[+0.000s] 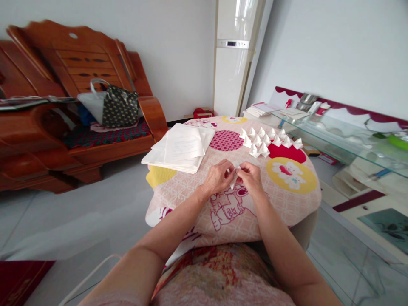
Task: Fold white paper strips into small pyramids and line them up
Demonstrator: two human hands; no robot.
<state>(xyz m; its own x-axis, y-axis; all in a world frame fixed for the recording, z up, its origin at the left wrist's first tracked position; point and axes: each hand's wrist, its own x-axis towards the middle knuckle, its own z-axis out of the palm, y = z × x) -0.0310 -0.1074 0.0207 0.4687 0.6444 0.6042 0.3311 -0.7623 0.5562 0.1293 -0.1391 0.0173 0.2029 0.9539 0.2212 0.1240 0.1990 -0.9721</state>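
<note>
The grip of each hand is closed: a small white paper piece is pinched between the fingertips of the left hand and the right hand. The paper is held right between the two hands, so neither can be called clearly nearer. Its long way seems to run toward the body, with a sharp tip pointed down at the cloth. Most of its upper part is hidden by the fingers, and whether the tip touches the cloth cannot be told.

Past the hands and to the right, folded white paper shapes are set close together in uneven rows, and the right hand is nearer to them. Past the hands and to the left, a paper stack is laid flat, a bit messy, with the left hand nearer.

The round worktop is covered by the pink cloth, which is marked with dots and cartoon bears. A glass shelf is seen on the right. On the left, a bag is set on a brown wooden bench. A tall white cabinet is stood by the pale wall, and the floor is grey.
</note>
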